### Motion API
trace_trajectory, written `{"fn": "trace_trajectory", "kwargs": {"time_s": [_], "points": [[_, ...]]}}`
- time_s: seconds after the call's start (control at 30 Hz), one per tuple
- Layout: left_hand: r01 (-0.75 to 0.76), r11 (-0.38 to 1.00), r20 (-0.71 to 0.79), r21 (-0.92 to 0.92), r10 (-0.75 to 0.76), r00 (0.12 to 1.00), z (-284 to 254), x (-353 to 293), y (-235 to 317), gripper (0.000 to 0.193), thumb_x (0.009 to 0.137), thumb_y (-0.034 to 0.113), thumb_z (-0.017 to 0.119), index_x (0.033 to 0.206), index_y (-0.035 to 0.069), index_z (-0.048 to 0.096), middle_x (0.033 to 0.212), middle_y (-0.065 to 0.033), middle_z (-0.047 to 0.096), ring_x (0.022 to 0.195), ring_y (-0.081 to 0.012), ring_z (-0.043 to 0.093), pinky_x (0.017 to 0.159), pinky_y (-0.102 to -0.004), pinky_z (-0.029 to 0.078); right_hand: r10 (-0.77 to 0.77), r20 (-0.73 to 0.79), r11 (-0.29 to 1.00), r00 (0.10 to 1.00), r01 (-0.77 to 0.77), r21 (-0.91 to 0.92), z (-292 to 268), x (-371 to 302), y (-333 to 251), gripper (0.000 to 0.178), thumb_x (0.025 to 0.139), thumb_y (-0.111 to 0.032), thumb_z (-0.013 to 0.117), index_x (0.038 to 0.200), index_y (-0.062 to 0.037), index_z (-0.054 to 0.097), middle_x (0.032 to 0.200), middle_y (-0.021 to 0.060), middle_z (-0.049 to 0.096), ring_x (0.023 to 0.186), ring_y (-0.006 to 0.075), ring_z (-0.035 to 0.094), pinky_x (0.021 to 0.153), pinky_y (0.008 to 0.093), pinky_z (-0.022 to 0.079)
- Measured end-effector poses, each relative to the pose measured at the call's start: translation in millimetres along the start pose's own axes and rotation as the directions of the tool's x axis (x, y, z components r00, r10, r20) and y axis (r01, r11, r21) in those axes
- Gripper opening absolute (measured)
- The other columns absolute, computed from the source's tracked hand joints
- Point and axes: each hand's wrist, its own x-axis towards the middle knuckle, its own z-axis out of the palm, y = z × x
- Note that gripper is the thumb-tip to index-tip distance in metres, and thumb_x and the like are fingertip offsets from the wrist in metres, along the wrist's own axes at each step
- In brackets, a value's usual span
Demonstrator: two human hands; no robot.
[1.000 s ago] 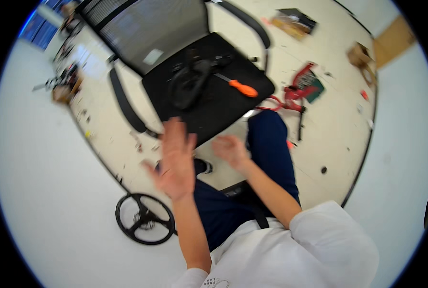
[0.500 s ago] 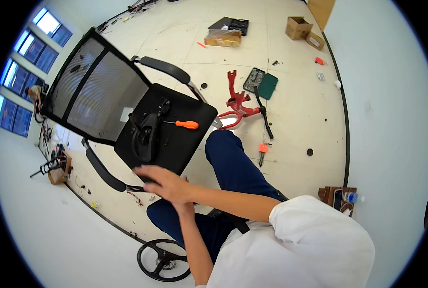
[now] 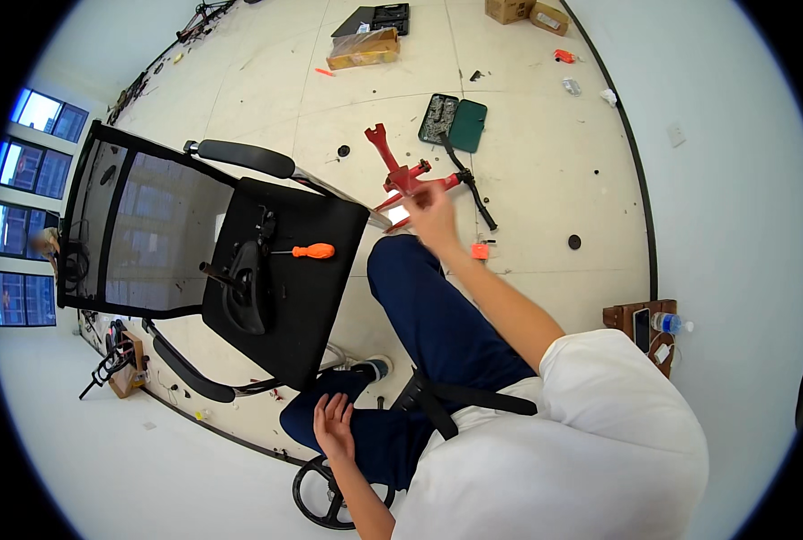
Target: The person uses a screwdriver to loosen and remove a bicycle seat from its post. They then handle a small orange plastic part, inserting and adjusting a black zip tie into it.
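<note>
My left hand (image 3: 334,427) rests at my left thigh, fingers spread, holding nothing. My right hand (image 3: 432,218) is stretched forward over the red metal bike frame (image 3: 403,178) on the floor; motion blurs its fingers, and I cannot tell whether it touches the frame. A black handlebar (image 3: 481,200) lies against the frame's right side. On the black office chair (image 3: 298,301) before me lie a black bicycle saddle (image 3: 244,292) with its post and an orange-handled screwdriver (image 3: 313,251). A black spoked wheel (image 3: 304,506) is partly hidden behind my left forearm.
A green case (image 3: 467,124) of small metal parts lies open beyond the frame. Cardboard boxes (image 3: 364,49) stand farther off. At right, a brown wooden stand (image 3: 619,315) holds a phone and bottle beside the wall. Another person (image 3: 49,245) is at far left.
My hands, together before the chair earlier, have separated. The right has swung forward and right to the red frame; the left has dropped to my thigh. The view has shifted.
</note>
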Motion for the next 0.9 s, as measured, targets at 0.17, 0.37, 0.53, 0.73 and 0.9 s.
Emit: {"fn": "trace_trajectory", "kwargs": {"time_s": [0.17, 0.37, 0.53, 0.73, 0.9], "points": [[0.101, 0.988, 0.036, -0.113, -0.098, 0.995, 12, 12, 3, 0.054, 0.101, 0.039, 0.043, 0.132, -0.005, 0.045, 0.127, -0.0262, 0.056, 0.120, -0.0368, 0.055, 0.100, -0.0448, 0.045, -0.293, 0.141, 0.866, 0.946, 0.325, -0.381, -11, 60, 34, 0.061, 0.068, -0.026, 0.083, 0.112, 0.0025, 0.052, 0.107, 0.0164, 0.064, 0.103, 0.0292, 0.062, 0.087, 0.0376, 0.049], [0.128, 0.989, 0.067, -0.078, -0.123, 0.990, 5, 14, 2, 0.054, 0.101, 0.041, 0.043, 0.132, -0.003, 0.046, 0.127, -0.0241, 0.057, 0.119, -0.0352, 0.055, 0.100, -0.0435, 0.045, -0.098, 0.188, 0.946, 0.977, 0.150, -0.287, -22, 28, 49, 0.026, 0.086, -0.017, 0.071, 0.104, -0.0037, 0.059, 0.098, 0.0115, 0.070, 0.092, 0.0245, 0.068, 0.080, 0.0327, 0.051], [0.153, 0.988, 0.079, -0.021, -0.151, 0.985, 4, 21, -1, 0.054, 0.101, 0.042, 0.042, 0.132, -0.003, 0.046, 0.127, -0.0243, 0.057, 0.119, -0.0351, 0.055, 0.101, -0.0435, 0.044, -0.068, 0.081, 0.965, 0.994, 0.086, -0.246, -26, 21, 76, 0.019, 0.085, -0.016, 0.068, 0.094, -0.0005, 0.061, 0.083, 0.0123, 0.070, 0.078, 0.0239, 0.069, 0.071, 0.0337, 0.053], [0.177, 0.984, 0.059, 0.002, -0.177, 0.982, 9, 23, 2, 0.056, 0.101, 0.042, 0.042, 0.133, -0.004, 0.044, 0.128, -0.0245, 0.056, 0.121, -0.0348, 0.054, 0.102, -0.0439, 0.044, 0.256, 0.096, 0.909, 0.962, -0.206, -0.362, -47, 22, 139, 0.022, 0.085, -0.017, 0.069, 0.093, 0.0011, 0.059, 0.084, 0.0100, 0.069, 0.076, 0.0161, 0.068, 0.066, 0.0291, 0.052], [0.177, 0.982, 0.067, 0.059, -0.181, 0.981, 14, 23, 3, 0.055, 0.102, 0.041, 0.042, 0.134, -0.004, 0.043, 0.128, -0.0238, 0.056, 0.121, -0.0341, 0.054, 0.102, -0.0426, 0.043, 0.603, 0.074, 0.775, 0.794, -0.561, -0.292, -82, -3, 173, 0.018, 0.088, -0.018, 0.061, 0.093, -0.0010, 0.058, 0.079, 0.0090, 0.068, 0.066, 0.0167, 0.066, 0.059, 0.0306, 0.052]]}}
